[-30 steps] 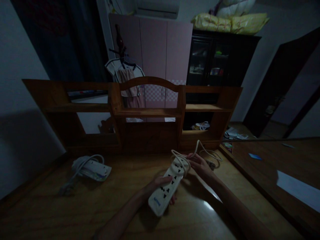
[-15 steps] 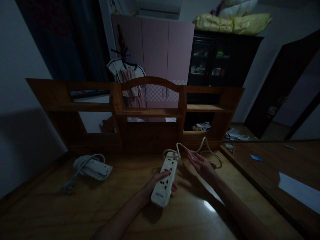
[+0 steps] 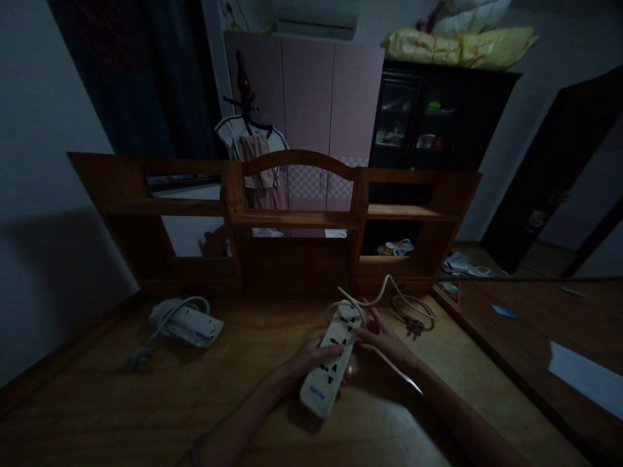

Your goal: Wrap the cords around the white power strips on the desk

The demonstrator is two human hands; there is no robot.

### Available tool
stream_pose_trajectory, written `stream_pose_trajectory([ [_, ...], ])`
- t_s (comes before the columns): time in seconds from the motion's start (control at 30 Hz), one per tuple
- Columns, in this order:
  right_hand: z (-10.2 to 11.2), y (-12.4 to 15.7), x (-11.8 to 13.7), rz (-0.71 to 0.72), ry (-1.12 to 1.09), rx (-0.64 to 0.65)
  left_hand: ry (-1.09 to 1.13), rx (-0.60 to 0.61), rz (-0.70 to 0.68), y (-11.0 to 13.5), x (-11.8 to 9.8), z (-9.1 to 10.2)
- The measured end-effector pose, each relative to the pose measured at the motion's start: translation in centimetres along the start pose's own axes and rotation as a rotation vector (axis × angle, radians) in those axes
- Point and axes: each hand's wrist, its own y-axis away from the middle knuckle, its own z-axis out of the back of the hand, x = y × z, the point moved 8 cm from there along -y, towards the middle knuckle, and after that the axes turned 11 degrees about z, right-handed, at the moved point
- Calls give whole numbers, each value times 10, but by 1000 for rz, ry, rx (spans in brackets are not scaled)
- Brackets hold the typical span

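Observation:
My left hand (image 3: 311, 359) is wrapped round the near half of a white power strip (image 3: 332, 360), holding it tilted just above the wooden desk (image 3: 146, 402). My right hand (image 3: 382, 336) rests against the strip's far right side, fingers curled at the cord. The strip's white cord (image 3: 384, 295) loops from its far end toward the back of the desk, and its plug (image 3: 413, 329) lies on the wood to the right.
A second white power strip with its cord coiled on it (image 3: 187, 321) lies at the left of the desk. A wooden shelf unit (image 3: 296, 217) stands along the back edge. At right, a lower wooden surface carries papers (image 3: 584, 376).
My right hand, open and apart from the strip half a second ago, has come back against its side at the cord. The cord loop has dropped lower. The strip has tilted slightly right.

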Motion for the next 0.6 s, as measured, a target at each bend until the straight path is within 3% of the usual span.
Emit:
stream_pose_trajectory([
  [0.2,6,-3,5,59,72,-69,22,-54,-18,-1,0,6],
  [0.43,9,-6,14,153,235,-65,54,-69,45,0,0,5],
  [0.6,15,-5,12,155,216,-89,44,-83,26,1,1,7],
])
